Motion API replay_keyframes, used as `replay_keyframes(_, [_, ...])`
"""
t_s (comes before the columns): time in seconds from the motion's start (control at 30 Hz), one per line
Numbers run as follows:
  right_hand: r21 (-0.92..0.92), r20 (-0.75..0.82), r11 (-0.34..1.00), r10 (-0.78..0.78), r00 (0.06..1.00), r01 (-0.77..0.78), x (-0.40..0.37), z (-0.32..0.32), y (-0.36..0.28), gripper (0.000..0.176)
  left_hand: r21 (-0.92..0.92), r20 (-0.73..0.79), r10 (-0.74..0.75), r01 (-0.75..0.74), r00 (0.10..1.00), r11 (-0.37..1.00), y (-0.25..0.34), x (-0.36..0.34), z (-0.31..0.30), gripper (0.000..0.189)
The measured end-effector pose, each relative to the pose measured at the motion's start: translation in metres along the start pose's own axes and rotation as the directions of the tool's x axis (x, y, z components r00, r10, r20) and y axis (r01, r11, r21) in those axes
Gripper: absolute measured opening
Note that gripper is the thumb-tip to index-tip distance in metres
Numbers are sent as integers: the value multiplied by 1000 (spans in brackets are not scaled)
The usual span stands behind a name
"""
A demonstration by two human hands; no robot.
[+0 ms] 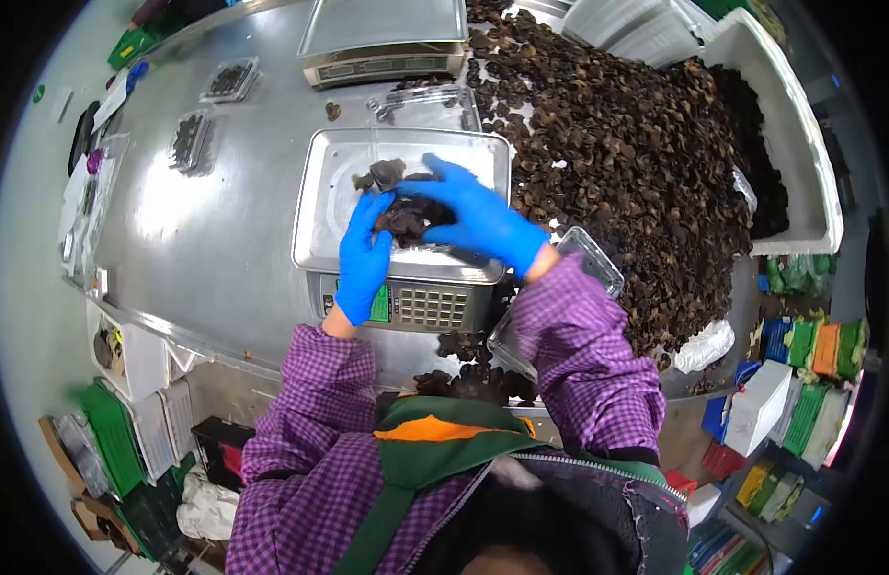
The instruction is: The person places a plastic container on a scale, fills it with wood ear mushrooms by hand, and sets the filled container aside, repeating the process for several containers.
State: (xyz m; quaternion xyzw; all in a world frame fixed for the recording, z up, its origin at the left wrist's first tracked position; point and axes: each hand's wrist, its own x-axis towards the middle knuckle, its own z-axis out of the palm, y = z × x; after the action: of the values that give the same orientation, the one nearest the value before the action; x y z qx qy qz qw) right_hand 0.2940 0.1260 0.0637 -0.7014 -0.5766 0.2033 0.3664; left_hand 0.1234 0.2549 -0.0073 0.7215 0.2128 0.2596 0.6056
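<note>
A worker in blue gloves and purple checked sleeves handles a clump of dark mushrooms (406, 222) on the steel tray of a scale (320, 196) on the counter (224, 220). The left hand (363, 259) cups the clump's near side, fingers together; whether it grips cannot be told. The right hand (478, 220) lies over the clump with fingers stretched out, holding nothing. A large pile of mushrooms (636, 163) covers the counter just beside the scale, and a clear plastic box (598, 264) sits under the right forearm.
</note>
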Motion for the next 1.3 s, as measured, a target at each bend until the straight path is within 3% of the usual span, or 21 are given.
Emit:
replay_keyframes(0.07, [142, -39, 982, 134, 990, -127, -14, -36, -5, 52, 106, 27, 24, -27, 999, 994, -7, -1, -6, 54])
replay_keyframes(0.13, [31, -310, 993, 117, 944, -113, -35, -58, 47, 42, 110, -8, 2, -1, 1000, 994, -2, 0, -11, 48])
replay_keyframes(0.17, [89, -368, 975, 223, 903, -204, -48, -73, 72, 39, 81, -11, -15, 15, 1000, 997, -2, 0, -14, 45])
replay_keyframes(0.2, [-29, -433, 940, 294, 852, -339, -64, -86, 95, 42, 52, -13, -31, 31, 999, 998, 0, 0, -17, 42])
replay_keyframes(0.23, [-277, -515, 846, 269, 814, -455, -86, -94, 133, 51, 72, -22, -59, 60, 998, 996, 9, -1, -20, 39])
replay_keyframes(0.27, [-336, -593, 685, 379, 711, -646, -105, -95, 155, 65, 74, -28, -64, 66, 998, 995, 13, -1, -24, 39])
replay_keyframes(0.3, [-450, -567, 562, 421, 708, -694, -136, -92, 206, 74, 77, -74, -80, 86, 994, 993, 15, 0, -29, 38])
replay_keyframes(0.33, [-324, -446, 521, 652, 613, -790, -156, -90, 232, 71, 81, -120, -95, 105, 988, 991, 17, 1, -34, 38])
replay_keyframes(0.37, [-335, -459, 518, 640, 616, -787, -163, -89, 225, 61, 172, -164, -34, 62, 986, 983, 21, 5, -40, 39])
replay_keyframes(0.4, [-265, -519, 617, 556, 649, -741, -173, -90, 241, 48, 178, -173, -31, 62, 984, 982, 24, 11, -45, 39])
replay_keyframes(0.47, [-235, -530, 634, 552, 644, -737, -169, -98, 246, 37, 659, -115, 239, -106, 964, 744, 27, 19, -53, 41])
replay_keyframes(0.6, [-148, -583, 735, 475, 659, -661, -144, -104, 199, 28, 726, -3, 124, -83, 992, 682, -7, 32, -65, 35])
replay_keyframes(0.63, [-58, -517, 760, 532, 671, -647, -129, -106, 169, 25, 727, -2, 124, -83, 992, 681, -8, 35, -67, 35])
replay_keyframes(0.7, [27, -465, 814, 524, 714, -580, -111, -99, 129, 22, 529, -88, -17, 61, 996, 846, -6, 38, -67, 27])
replay_keyframes(0.73, [113, -417, 855, 503, 757, -506, -102, -97, 113, 20, 527, -81, -17, 58, 997, 848, -6, 39, -64, 27])
replay_keyframes(0.8, [290, -371, 893, 437, 820, -344, -85, -91, 84, 17, 213, -191, -102, 142, 976, 967, -2, 38, -57, 26])
replay_keyframes(0.83, [216, -361, 917, 394, 845, -336, -76, -91, 65, 16, 212, -192, -115, 156, 975, 965, 10, 36, -52, 26])
replay_keyframes(0.97, [455, -338, 851, 438, 833, -263, -36, -69, 5, 16, -28, -28, -72, 71, 997, 997, 74, 41, -26, 34])
replay_keyframes(1.0, [594, -301, 770, 481, 824, -233, -28, -61, -5, 17, -51, -8, -80, 80, 997, 996, 80, 41, -22, 34])
replay_keyframes(1.2, [483, -412, 859, 393, 822, -168, 11, -8, 3, 22, -148, 126, -66, 85, 990, 985, 72, 43, -1, 38])
replay_keyframes(1.3, [442, -427, 891, 313, 848, -107, 14, 3, 8, 20, -95, 155, -111, 127, 982, 987, 67, 41, 5, 46])
